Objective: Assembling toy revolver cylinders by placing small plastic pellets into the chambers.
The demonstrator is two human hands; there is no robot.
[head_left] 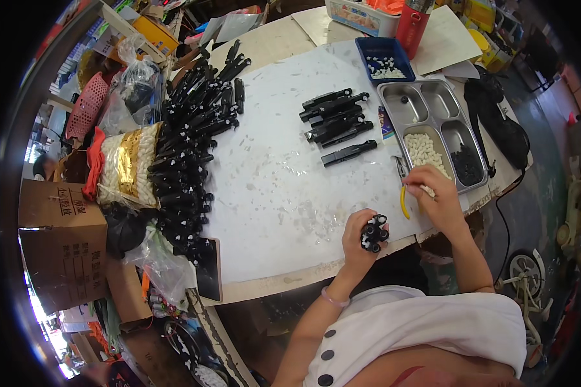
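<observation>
My left hand (359,233) is wrapped round a small bundle of black plastic parts (374,233), their round ends facing up, some with white in them. My right hand (438,197) is at the near edge of the steel compartment tray (456,109), its thumb and fingers drawn together. White shows at its fingertips, but I cannot tell whether it is gripped. Beside that hand lie small white pieces (423,149) in one tray compartment and small black pieces (466,164) in another. Yellow-handled pliers (404,201) rest just left of the right hand.
Several black tube-like parts (348,153) lie mid-table, and a large heap of similar ones (181,148) covers the left side. A dark phone-like slab (208,267) lies at the near left edge. Beyond the tray stand a blue bin (361,57) and a red bottle (414,29).
</observation>
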